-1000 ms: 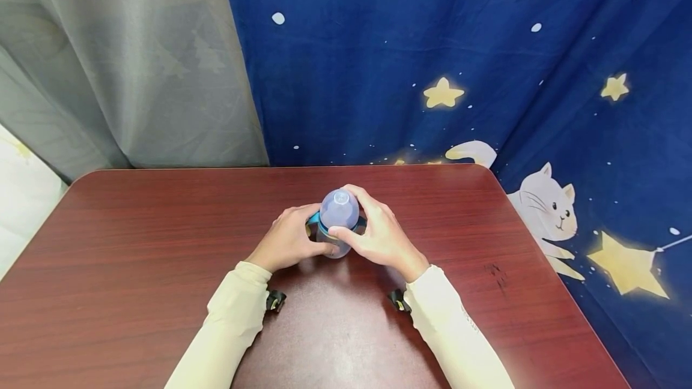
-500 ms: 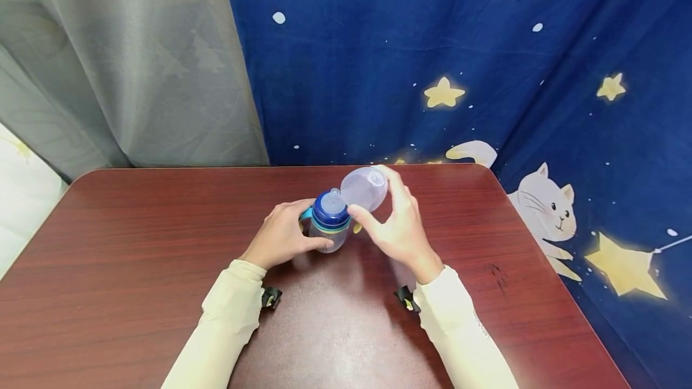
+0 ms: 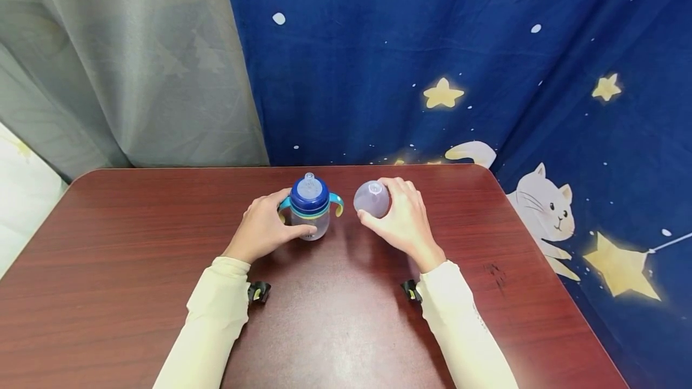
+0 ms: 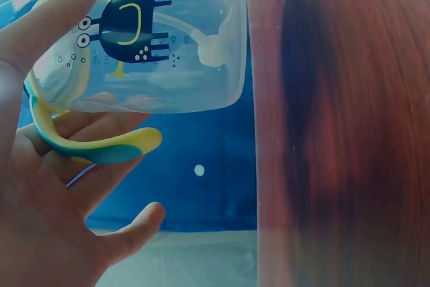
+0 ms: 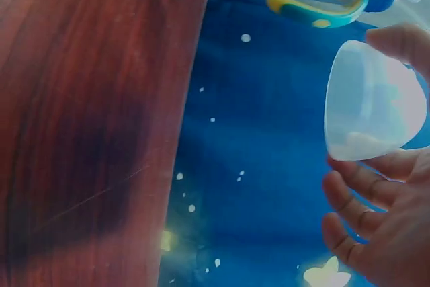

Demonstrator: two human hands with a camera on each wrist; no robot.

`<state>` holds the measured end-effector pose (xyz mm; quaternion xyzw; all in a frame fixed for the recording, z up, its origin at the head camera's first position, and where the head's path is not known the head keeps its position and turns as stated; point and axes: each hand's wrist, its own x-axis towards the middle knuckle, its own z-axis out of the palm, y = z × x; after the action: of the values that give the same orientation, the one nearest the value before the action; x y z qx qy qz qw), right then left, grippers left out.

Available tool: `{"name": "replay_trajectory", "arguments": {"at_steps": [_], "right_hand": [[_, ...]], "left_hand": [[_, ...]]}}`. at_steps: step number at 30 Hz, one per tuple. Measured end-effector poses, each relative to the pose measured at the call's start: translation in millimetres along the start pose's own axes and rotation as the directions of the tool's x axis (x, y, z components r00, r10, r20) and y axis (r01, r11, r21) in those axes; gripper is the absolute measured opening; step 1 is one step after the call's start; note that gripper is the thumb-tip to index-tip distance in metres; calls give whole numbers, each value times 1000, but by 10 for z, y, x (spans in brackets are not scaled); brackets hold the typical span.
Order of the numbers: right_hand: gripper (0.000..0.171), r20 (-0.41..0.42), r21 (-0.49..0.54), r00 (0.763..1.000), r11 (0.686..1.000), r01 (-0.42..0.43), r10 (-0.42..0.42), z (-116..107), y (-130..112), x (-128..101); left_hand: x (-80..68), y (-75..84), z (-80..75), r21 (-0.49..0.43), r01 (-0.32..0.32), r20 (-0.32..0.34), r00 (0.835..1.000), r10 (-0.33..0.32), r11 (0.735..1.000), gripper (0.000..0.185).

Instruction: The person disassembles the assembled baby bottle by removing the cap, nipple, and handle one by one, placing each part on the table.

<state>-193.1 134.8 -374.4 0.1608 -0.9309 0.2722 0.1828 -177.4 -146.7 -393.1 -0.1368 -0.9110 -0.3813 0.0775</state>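
Note:
A clear baby bottle with a dark blue collar, a teat and teal-yellow handles stands upright on the dark red table. My left hand grips its body from the left, thumb in front. In the left wrist view the bottle shows a dark printed figure, and its handle lies across my fingers. My right hand holds the translucent domed cap a little to the right of the bottle, dome up. In the right wrist view the cap sits between thumb and fingers; whether it touches the table is unclear.
A dark blue curtain with stars and a cat hangs behind and to the right of the table. A grey curtain hangs at the back left. The table's rounded far corners lie close behind the bottle.
My right hand lifted the cap off the bottle and carried it down to the right. My left hand shifted the bottle slightly left and farther back.

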Motion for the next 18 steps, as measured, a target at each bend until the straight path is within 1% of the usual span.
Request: {"name": "replay_trajectory", "arguments": {"at_steps": [3,6,12,18], "right_hand": [[61,78,-66,997,998,-10,15,40,24,-3],[59,157,-125,987,992,1,19,75,55,-21],[61,303,-203,953,978,41,23,152,109,-56],[64,395,-215,918,974,67,24,213,120,-80]], "left_hand": [[-5,-14,-29,-3,13,-1,1000,-13,1000,79],[-7,-19,-34,-5,13,-2,1000,-13,1000,80],[-9,-14,-38,-5,-3,-6,1000,3,1000,79],[-17,-3,-28,-23,3,0,1000,-3,1000,79]]}}
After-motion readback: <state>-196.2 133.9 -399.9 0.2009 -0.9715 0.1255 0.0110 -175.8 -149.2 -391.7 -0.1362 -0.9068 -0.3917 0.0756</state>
